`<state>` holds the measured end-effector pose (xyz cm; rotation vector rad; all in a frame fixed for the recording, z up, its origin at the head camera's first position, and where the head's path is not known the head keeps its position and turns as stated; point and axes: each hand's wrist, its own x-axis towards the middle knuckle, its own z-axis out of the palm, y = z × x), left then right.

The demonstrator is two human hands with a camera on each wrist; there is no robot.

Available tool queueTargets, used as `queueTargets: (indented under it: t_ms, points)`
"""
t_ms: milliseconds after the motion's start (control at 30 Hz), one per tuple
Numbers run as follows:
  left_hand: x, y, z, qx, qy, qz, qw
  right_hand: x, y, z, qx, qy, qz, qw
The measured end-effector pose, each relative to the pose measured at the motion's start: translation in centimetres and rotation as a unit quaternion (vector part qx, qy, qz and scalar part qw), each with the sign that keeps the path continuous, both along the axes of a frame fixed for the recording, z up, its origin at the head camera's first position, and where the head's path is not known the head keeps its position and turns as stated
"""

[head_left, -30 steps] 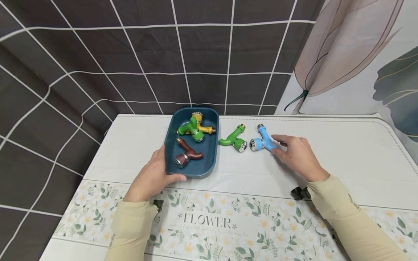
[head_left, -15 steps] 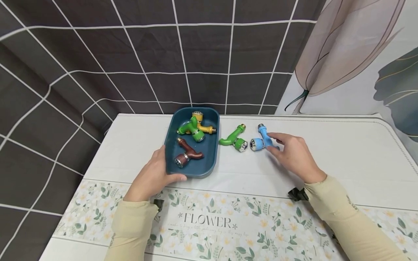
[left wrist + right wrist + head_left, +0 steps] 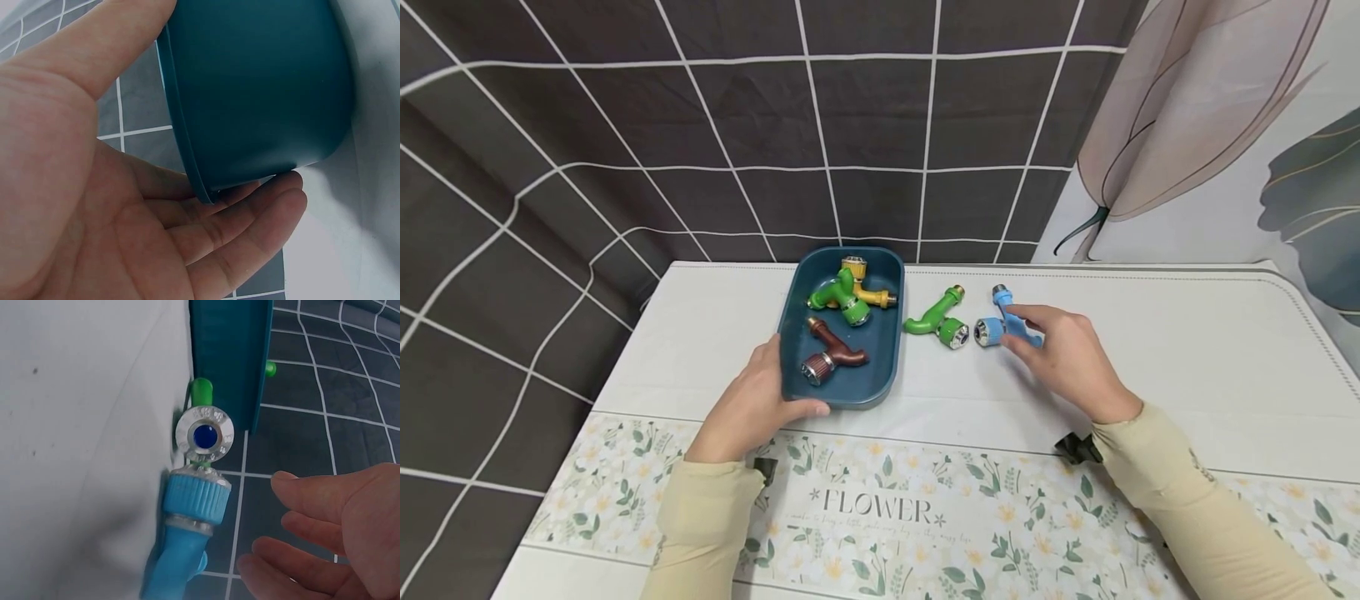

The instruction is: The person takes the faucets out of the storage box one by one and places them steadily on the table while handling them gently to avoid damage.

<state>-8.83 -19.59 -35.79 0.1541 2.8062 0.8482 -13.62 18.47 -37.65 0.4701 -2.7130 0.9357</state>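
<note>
A dark blue tray (image 3: 880, 379) holds a yellow tap (image 3: 874, 296), a green tap (image 3: 841, 298) and a brown tap (image 3: 835, 348). My left hand (image 3: 751, 404) grips the tray's near left corner, thumb at the near end and fingers along the left side; the left wrist view shows these fingers (image 3: 244, 228) against the tray wall (image 3: 262, 87). Over a light blue tap (image 3: 992, 331) lying on the table is my right hand (image 3: 1071, 358), partly covering it. In the right wrist view its fingers (image 3: 294, 565) are apart from the blue tap (image 3: 195, 500).
Another green tap (image 3: 936, 321) lies on the table between the tray and the blue tap. White cloth with a floral strip covers the table (image 3: 1225, 358). A dark curtain with white grid lines (image 3: 880, 125) hangs right behind the tray.
My right hand has moved slightly left, further over the blue tap, which stays in place. The left hand and the tray have not visibly moved.
</note>
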Motion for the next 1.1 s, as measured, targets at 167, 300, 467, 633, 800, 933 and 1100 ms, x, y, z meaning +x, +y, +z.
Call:
queueTargets:
  t_ms: [167, 300, 467, 633, 800, 933, 1100]
  points:
    - [-0.1, 0.0, 0.0, 0.000, 0.001, 0.000, 1.0000, 0.0, -0.5, 0.1, -0.003, 0.003, 0.006, 1.000]
    - [-0.1, 0.0, -0.1, 0.002, -0.001, 0.001, 1.0000, 0.0, -0.9, 0.2, 0.000, 0.013, 0.016, 1.000]
    - [-0.1, 0.1, 0.0, 0.002, -0.006, 0.004, 1.0000, 0.0, -1.5, 0.3, 0.003, 0.026, 0.030, 0.999]
    - [-0.1, 0.1, 0.0, -0.002, -0.009, 0.004, 1.0000, 0.0, -2.1, 0.5, -0.001, 0.023, 0.039, 0.999]
    - [-0.1, 0.1, 0.1, 0.000, -0.007, 0.005, 1.0000, 0.0, -2.7, 0.7, -0.004, 0.028, 0.051, 0.998]
    - [-0.1, 0.1, 0.0, -0.001, -0.007, 0.006, 1.0000, 0.1, -3.3, 0.8, -0.003, 0.034, 0.057, 0.998]
    - [0.0, 0.0, 0.0, 0.001, -0.006, 0.004, 1.0000, 0.2, -3.9, 0.8, 0.002, 0.040, 0.065, 0.997]
